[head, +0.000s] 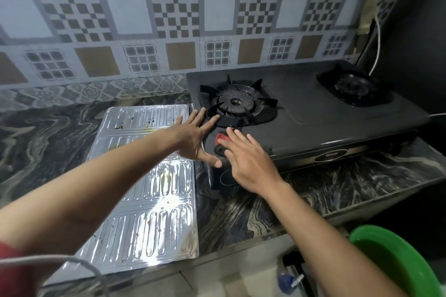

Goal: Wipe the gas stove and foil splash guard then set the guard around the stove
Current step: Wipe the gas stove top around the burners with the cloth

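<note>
The stove (313,113), a dark two-burner unit, sits at the back right of the worktop (241,212), its rear edge against the tiled wall (144,19). Its left burner (235,103) has a black pan support around it; the right burner (353,87) lies near the stove's far right corner.

The guard (147,190), a ribbed foil sheet with small brown spots, lies flat on the worktop just left of the stove, reaching from near the wall to the front edge. Its right edge runs beside the stove's left side.

The left hand (196,136) is spread open, fingers straight, over the stove's front left corner, its fingertips at the rim of the left burner's support; its forearm crosses above the guard. The right hand (246,159) is also open, fingers loosely extended, palm down over the stove's front left edge. Under its fingers shows a red and dark thing (220,142), too hidden to identify; the hand is laid on it rather than closed around it.

A green basin (395,260) sits below the worktop's front right edge. A white cord (376,43) hangs by the wall at the right.
</note>
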